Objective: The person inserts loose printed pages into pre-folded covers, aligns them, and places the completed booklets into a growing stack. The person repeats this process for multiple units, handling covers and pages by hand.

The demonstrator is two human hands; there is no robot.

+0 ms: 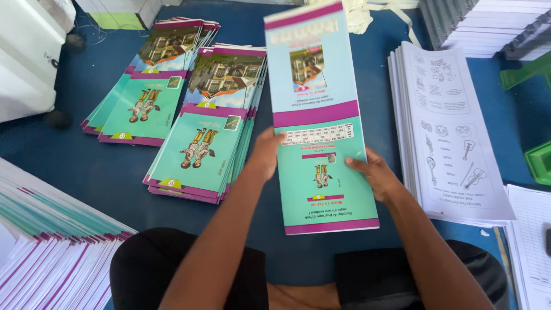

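Off to the far left of my left hand (265, 150), down by my knee, sits a fanned heap of purple-edged sheets (51, 252), and its slope looks like 1 nudge from my elbow could send it sliding. Past that, up and left of the same hand, 2 piles of finished covers (198, 138) lie on the blue tabletop (92, 172), both already skewed, so anything dropped on them crooked would probably make the skew worse.

Between my hands is the long teal and purple cover sheet (321, 115), lying flat and running away from me. My left hand rests on its left edge about halfway along, fingers curled over the rim and pressing, not really gripping as far as I can tell. My right hand (376, 175) is laid on the near half from the right edge, fingers spread flat on the print, holding it down.

What worries me: the far end is loose and sticks way out past both hands, so if I lift it now it could flop and pick up a crease. If either palm is sweaty, the glossy face might smudge too.

Just right of my right hand there's a thick stack of black-and-white picture pages (453, 132), close enough that my wrist could catch the top leaf and drag it out of line.
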